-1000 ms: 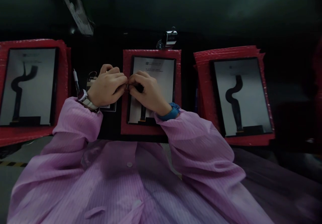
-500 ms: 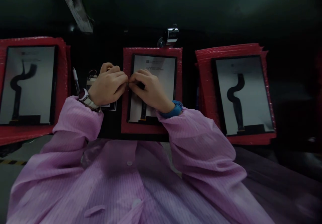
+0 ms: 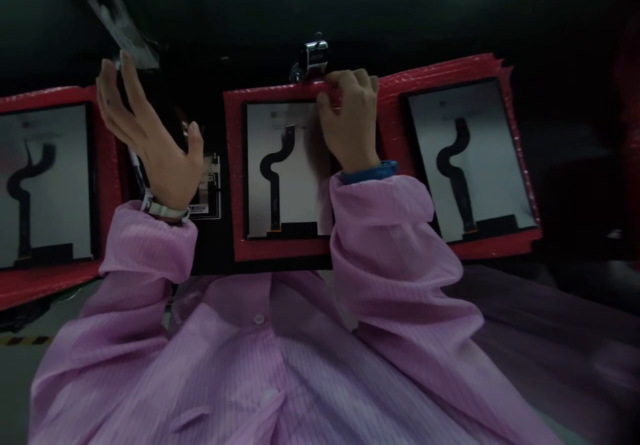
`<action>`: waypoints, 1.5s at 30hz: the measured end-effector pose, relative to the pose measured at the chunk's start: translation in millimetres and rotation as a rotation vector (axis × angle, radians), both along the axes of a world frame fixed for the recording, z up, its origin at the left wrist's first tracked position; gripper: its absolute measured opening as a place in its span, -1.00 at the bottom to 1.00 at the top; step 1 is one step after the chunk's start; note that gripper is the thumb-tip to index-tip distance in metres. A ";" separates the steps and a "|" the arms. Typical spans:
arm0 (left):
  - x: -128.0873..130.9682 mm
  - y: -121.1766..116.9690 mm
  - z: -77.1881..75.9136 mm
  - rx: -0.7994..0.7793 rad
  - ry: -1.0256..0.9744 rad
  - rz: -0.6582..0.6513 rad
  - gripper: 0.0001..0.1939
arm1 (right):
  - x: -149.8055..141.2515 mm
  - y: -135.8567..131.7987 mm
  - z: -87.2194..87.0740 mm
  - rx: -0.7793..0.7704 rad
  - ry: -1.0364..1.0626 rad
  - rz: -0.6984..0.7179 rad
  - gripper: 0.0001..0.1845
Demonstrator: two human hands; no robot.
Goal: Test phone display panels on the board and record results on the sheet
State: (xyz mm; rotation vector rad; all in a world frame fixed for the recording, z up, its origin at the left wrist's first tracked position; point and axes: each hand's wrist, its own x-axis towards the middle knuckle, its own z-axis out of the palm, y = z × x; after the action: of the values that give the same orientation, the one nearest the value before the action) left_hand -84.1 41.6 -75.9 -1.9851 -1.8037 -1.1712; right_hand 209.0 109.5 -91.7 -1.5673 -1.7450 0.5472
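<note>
Now the right hand (image 3: pixel 350 122) grips the middle panel's (image 3: pixel 280 165) top edge — left hand (image 3: pixel 150 138) apart.

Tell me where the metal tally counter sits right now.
The tally counter sits at top centre of the head view, just beyond the middle red tray, beside the right hand.

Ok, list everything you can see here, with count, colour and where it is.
Red trays: three, red, side by side across the dark bench.
Display panels: three, pale grey, one in each tray.
Ribbon cables: three, black, curving down each panel.
Tally counter: one, silver, behind the middle tray.
Small circuit board: one, pale, between left and middle trays.
Sleeves: two, pink striped.
Left hand: open, raised over the gap.
Right hand: curled at the middle tray's top edge.
</note>
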 end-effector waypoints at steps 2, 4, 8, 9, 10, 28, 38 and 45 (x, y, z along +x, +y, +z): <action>14.2 -7.6 8.9 -0.018 0.050 -0.049 0.08 | 3.2 7.5 -4.3 -0.018 -0.065 -0.059 -0.80; 32.5 -20.7 16.3 -0.077 0.112 -0.226 0.08 | 1.0 12.8 -4.2 -0.070 -0.156 -0.094 -0.74; 64.7 -57.3 15.0 -0.237 0.306 -0.683 -0.10 | -7.7 19.5 3.6 -0.138 -0.246 -0.146 -0.77; 69.7 -66.6 12.3 -0.306 0.338 -0.726 -0.11 | -8.8 20.6 5.2 -0.134 -0.239 -0.147 -0.80; 73.2 -75.3 9.6 -0.362 0.359 -0.748 -0.09 | -9.3 21.7 6.3 -0.129 -0.231 -0.148 -0.84; 76.6 -106.4 3.9 -0.548 -0.275 -0.352 0.35 | 11.0 4.8 32.3 0.056 0.746 0.022 -0.73; 89.6 -112.7 16.6 -0.529 -0.665 -0.340 -0.42 | -0.7 -6.1 32.4 0.018 0.885 0.022 -0.73; 11.2 -145.7 53.9 -0.583 -0.954 -0.073 -0.47 | -30.7 -16.5 25.8 -0.373 0.985 0.304 -0.64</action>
State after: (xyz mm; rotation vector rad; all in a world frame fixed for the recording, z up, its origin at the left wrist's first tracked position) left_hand -72.9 -104.1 -22.1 -1.8870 -2.7912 -2.0340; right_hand 178.3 93.0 -65.9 -0.9377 -1.1196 1.5515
